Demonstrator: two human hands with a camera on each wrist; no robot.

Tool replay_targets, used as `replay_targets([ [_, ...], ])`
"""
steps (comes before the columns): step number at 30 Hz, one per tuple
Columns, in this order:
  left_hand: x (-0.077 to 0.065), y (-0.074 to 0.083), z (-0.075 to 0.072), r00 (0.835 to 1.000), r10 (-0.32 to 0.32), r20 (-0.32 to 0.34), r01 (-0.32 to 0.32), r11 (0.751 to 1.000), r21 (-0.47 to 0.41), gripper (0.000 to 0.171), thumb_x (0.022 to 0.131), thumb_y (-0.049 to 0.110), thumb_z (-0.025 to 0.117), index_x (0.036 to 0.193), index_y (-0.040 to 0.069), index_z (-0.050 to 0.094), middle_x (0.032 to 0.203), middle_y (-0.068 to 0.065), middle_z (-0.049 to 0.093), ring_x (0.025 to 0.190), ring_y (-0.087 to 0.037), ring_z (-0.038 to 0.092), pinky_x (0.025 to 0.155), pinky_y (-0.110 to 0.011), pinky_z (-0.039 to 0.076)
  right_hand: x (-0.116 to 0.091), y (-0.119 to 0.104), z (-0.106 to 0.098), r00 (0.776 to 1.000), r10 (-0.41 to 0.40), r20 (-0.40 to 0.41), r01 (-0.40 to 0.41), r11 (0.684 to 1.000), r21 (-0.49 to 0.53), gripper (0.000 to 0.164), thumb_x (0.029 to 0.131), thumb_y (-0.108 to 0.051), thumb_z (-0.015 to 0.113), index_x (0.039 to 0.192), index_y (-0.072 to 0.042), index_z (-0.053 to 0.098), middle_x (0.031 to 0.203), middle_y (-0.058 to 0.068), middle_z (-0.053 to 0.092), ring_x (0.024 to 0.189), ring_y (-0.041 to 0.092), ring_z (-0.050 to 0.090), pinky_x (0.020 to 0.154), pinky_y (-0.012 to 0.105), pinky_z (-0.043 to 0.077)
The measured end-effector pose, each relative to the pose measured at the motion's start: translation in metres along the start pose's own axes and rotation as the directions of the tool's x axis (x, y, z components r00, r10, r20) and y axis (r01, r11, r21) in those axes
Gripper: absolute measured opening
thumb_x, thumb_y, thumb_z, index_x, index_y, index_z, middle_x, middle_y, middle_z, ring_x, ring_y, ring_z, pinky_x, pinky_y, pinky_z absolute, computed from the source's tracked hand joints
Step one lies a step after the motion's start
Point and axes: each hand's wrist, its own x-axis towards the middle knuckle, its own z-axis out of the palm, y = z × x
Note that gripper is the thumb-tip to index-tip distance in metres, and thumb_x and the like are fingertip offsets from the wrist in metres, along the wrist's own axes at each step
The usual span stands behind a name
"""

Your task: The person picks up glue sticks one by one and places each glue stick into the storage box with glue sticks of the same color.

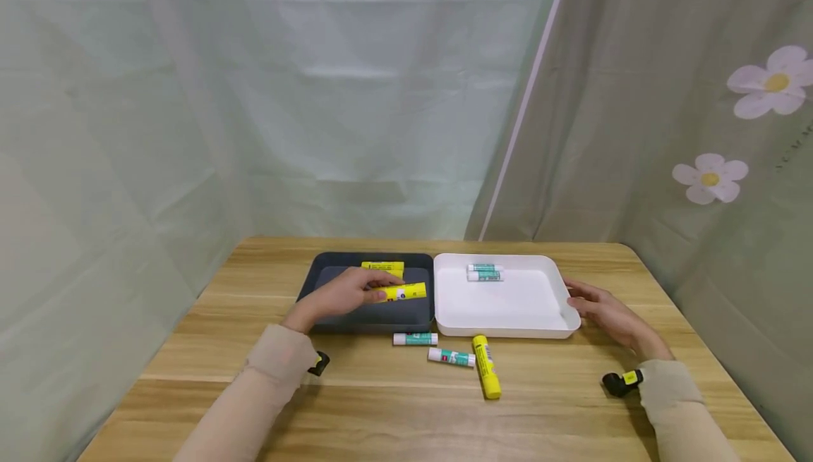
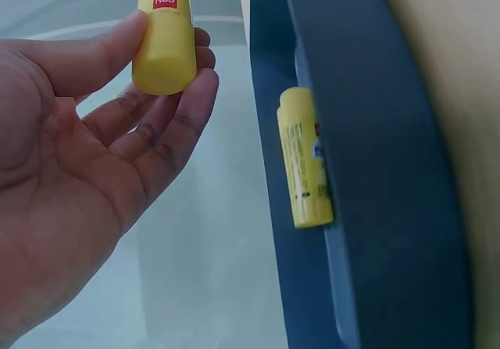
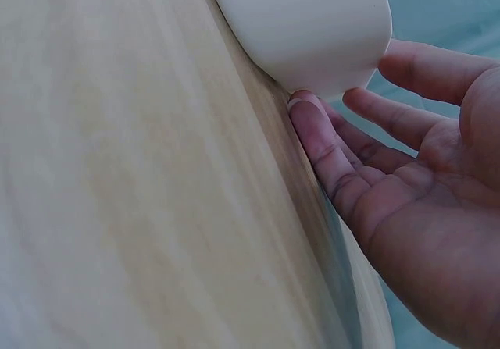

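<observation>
My left hand point(image 1: 343, 293) pinches a yellow glue stick point(image 1: 409, 291) between thumb and fingers above the dark grey tray point(image 1: 362, 322). In the left wrist view the held glue stick's yellow end point(image 2: 166, 60) points down from the fingers. Yellow glue sticks point(image 1: 383, 265) lie at the back of the dark tray, partly behind the hand. My right hand point(image 1: 612, 317) touches the right side of the white tray point(image 1: 508, 310) with extended fingers. Two green-and-white glue sticks point(image 1: 485, 276) lie inside that tray, near its back.
In front of the trays, two green-and-white glue sticks, one farther left point(image 1: 416, 339) and one nearer point(image 1: 452, 357), lie on the wooden table point(image 1: 381, 412). A larger yellow glue stick point(image 1: 486, 367) lies right of them. Curtains point(image 1: 381, 95) hang behind the table.
</observation>
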Motion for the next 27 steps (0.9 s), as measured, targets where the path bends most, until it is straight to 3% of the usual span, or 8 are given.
replay_targets([
  [4, 0.002, -0.002, -0.008, 1.000, 0.001, -0.003, -0.001, 1.000, 0.006, 0.036, 0.105, 0.008, 0.060, 0.141, 0.011, 0.066, 0.132, -0.011, 0.067, 0.108, -0.023, 0.064, 0.091, -0.042, 0.054, 0.000, 0.002, -0.001, 1.000, -0.015, 0.000, 0.015, 1.000, 0.025, 0.070, 0.108, -0.023, 0.057, 0.163, 0.005, 0.021, 0.165, 0.033, 0.021, 0.134, 0.012, 0.045, 0.095, 0.013, 0.044],
  [6, 0.003, -0.003, -0.012, 1.000, 0.002, -0.006, -0.002, 1.000, 0.016, 0.036, 0.105, 0.008, 0.061, 0.140, 0.012, 0.067, 0.132, -0.010, 0.068, 0.113, -0.027, 0.065, 0.095, -0.046, 0.054, 0.000, 0.003, -0.001, 1.000, -0.016, -0.001, 0.016, 1.000, 0.025, 0.070, 0.108, -0.023, 0.056, 0.163, 0.005, 0.022, 0.165, 0.033, 0.022, 0.131, 0.009, 0.046, 0.095, 0.013, 0.044],
  [9, 0.005, -0.005, -0.016, 1.000, -0.006, -0.009, 0.006, 0.999, 0.044, 0.036, 0.103, 0.007, 0.064, 0.138, 0.014, 0.068, 0.132, -0.009, 0.068, 0.119, -0.030, 0.064, 0.098, -0.049, 0.053, 0.000, 0.003, -0.001, 1.000, -0.014, -0.001, 0.014, 1.000, 0.020, 0.070, 0.109, -0.022, 0.056, 0.163, 0.005, 0.021, 0.165, 0.033, 0.021, 0.141, 0.025, 0.041, 0.095, 0.013, 0.044],
  [13, 0.008, -0.009, -0.021, 1.000, -0.024, -0.005, 0.024, 0.997, 0.076, 0.037, 0.100, 0.004, 0.068, 0.136, 0.013, 0.069, 0.130, -0.011, 0.069, 0.115, -0.031, 0.066, 0.093, -0.045, 0.056, -0.001, 0.001, 0.000, 1.000, -0.007, 0.002, 0.007, 1.000, 0.019, 0.069, 0.109, -0.022, 0.055, 0.163, 0.005, 0.020, 0.166, 0.033, 0.018, 0.149, 0.045, 0.025, 0.094, 0.013, 0.043],
  [17, 0.013, -0.012, -0.026, 0.999, -0.042, 0.015, 0.041, 0.996, 0.081, 0.039, 0.098, 0.000, 0.069, 0.135, 0.012, 0.070, 0.130, -0.011, 0.069, 0.113, -0.030, 0.067, 0.090, -0.043, 0.057, -0.001, 0.000, 0.000, 1.000, -0.007, 0.003, 0.007, 1.000, 0.015, 0.069, 0.109, -0.022, 0.054, 0.163, 0.006, 0.020, 0.166, 0.033, 0.018, 0.149, 0.046, 0.025, 0.095, 0.013, 0.043],
  [27, 0.024, -0.021, -0.036, 0.997, -0.056, 0.047, 0.051, 0.994, 0.095, 0.038, 0.098, -0.001, 0.068, 0.135, 0.005, 0.069, 0.132, -0.014, 0.067, 0.122, -0.039, 0.061, 0.098, -0.050, 0.054, 0.000, 0.001, -0.001, 1.000, -0.001, 0.002, 0.001, 1.000, 0.008, 0.071, 0.108, -0.023, 0.056, 0.163, 0.006, 0.020, 0.167, 0.032, 0.017, 0.148, 0.046, 0.025, 0.094, 0.014, 0.043],
])
